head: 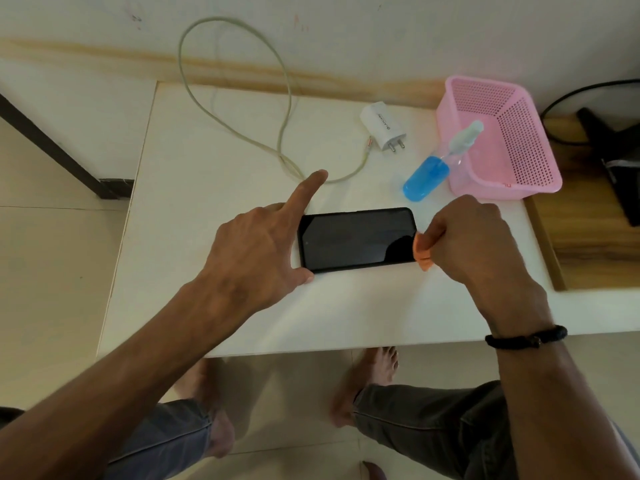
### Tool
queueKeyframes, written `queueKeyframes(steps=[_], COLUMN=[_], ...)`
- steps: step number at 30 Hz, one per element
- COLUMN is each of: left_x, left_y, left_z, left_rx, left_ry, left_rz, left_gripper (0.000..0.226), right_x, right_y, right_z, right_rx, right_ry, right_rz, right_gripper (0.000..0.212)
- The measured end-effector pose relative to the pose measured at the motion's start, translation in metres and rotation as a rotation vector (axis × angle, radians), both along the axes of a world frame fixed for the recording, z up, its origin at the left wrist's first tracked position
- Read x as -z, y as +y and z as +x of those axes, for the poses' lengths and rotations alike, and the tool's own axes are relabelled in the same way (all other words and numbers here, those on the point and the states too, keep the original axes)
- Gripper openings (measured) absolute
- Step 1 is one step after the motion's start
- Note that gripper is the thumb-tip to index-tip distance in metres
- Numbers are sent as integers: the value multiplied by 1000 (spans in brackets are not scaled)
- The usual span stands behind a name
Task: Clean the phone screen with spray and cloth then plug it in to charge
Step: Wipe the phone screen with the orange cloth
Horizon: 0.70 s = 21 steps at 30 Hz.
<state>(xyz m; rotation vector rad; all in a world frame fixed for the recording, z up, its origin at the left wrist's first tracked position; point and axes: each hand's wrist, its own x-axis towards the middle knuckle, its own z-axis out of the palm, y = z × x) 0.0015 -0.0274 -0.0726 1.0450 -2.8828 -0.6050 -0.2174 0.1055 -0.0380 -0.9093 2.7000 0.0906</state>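
Note:
A black phone lies screen up and lengthwise on the white table. My left hand steadies its left end, thumb at the near edge and index finger stretched out beyond it. My right hand is closed on a small orange cloth at the phone's right end. A spray bottle of blue liquid leans against the pink basket. Behind the phone lie a white charger plug and its pale cable, looped toward the wall.
A pink perforated basket stands at the table's back right. To the right is a wooden surface with black cables and dark equipment. The table's front edge is close to my knees and bare feet.

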Motion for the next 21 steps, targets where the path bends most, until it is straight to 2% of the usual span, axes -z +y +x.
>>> queueKeyframes(steps=[2,4,8,9,11,13,16,18,21], left_x=[-1,-2,-3,-6,-13,-20,-30,-33,-33], left_y=[0,-1,-3,-4,-8,-11,-8,-5,-5], left_z=[2,4,5,5,1,-3,-8,-10,-9], left_rx=[7,17,-6,-45,-139,-202,-245,-257,-289], left_ry=[3,23,76,109,205,310,437,479,513], left_rz=[-14,-6,156,229,384,545,881,999,1032], left_gripper=[135,134,125,121,106,82,45,31,20], right_x=[-2,-8,-20,-20,-20,-20,-18,-16,-14], right_y=[5,7,4,3,0,-4,-7,-8,-9], right_z=[-5,-4,4,7,12,18,21,21,22], right_rx=[31,77,275,319,377,396,371,323,190], right_ry=[-71,-266,-907,-1061,-1261,-1351,-1427,-1430,-1364], right_rz=[-148,-348,-726,-765,-797,-811,-812,-793,-703], right_gripper=[19,21,49,46,24,14,14,28,50])
